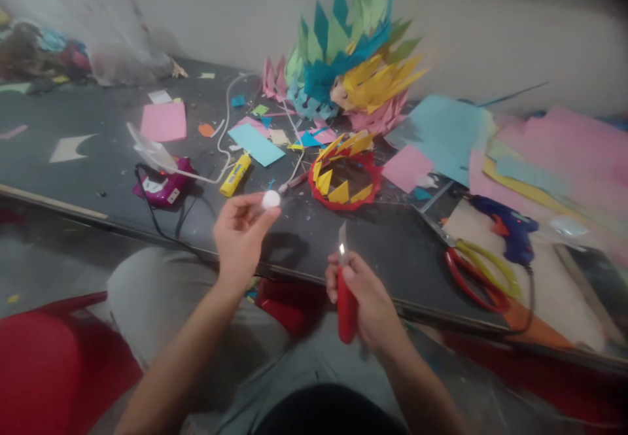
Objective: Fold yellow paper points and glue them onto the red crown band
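Pinched between the thumb and fingers of my left hand (240, 235) is a small round white piece (271, 200); its exact kind is unclear. My right hand (366, 291) is closed around the red handle of a utility knife (347, 304), whose blade points up and away from me. Both hands are above the front edge of the dark table (299, 245), apart from each other. Just beyond them sits a red paper ring with yellow points (343, 194), like a small crown. Left of it lies a yellow glue-like tube (236, 174).
At the right lie large scissors (483, 275), a blue glue gun (510, 222), a phone (598, 284) and coloured paper sheets (446, 134). A purple power strip (164, 183) with cables is at left. Folded-paper crowns (338, 62) are piled at the back. A red chair (63, 363) stands lower left.
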### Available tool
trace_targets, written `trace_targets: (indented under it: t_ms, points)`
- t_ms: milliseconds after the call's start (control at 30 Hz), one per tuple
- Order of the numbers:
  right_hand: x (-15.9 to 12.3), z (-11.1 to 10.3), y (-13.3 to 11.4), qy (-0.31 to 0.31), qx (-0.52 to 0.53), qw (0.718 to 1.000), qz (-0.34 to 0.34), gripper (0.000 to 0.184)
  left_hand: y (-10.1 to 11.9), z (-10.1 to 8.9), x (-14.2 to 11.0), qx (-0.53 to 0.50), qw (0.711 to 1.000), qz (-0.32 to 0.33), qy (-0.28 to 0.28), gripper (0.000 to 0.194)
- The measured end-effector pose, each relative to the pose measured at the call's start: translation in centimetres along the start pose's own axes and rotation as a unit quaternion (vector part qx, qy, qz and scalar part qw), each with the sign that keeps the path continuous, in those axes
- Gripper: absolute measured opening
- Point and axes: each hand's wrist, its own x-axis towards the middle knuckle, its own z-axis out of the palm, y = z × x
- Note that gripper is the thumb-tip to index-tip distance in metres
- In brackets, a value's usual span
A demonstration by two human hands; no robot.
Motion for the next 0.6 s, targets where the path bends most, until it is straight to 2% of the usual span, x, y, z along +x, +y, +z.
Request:
trace_targets:
  t_ms: [100,167,267,367,467,600]
  points:
    - [0.2,-0.7,-0.5,-0.002,0.005,1.0,0.009,0.04,-0.9,-1.1,1.0,0.097,0.995,-0.018,-0.018,0.032]
    - [0.2,-1.1,-0.8,0.013,0.033,0.999,0.004,0.043,-1.3,-1.7,1.2,0.195,0.98,-0.013,-0.046,0.035]
    - [0.1,-1.6,-0.9,0.024,0.093,0.995,-0.008,0.033,-1.8,-2.2,1.0,0.35,0.933,0.009,-0.081,0.037]
    - [0.0,-2.0,-1.1,0.026,0.099,0.995,-0.02,0.027,-1.8,-2.2,0.9,0.463,0.879,0.03,-0.109,0.036]
    - [-0.2,-2.3,-1.4,0.038,0.082,0.996,-0.02,0.035,-1.7,-1.9,0.8,0.515,0.847,0.048,-0.122,0.03]
    - [-0.5,-2.7,-1.2,0.04,0.054,0.998,-0.018,0.048,-1.7,-1.7,0.5,0.524,0.843,0.048,-0.108,0.026]
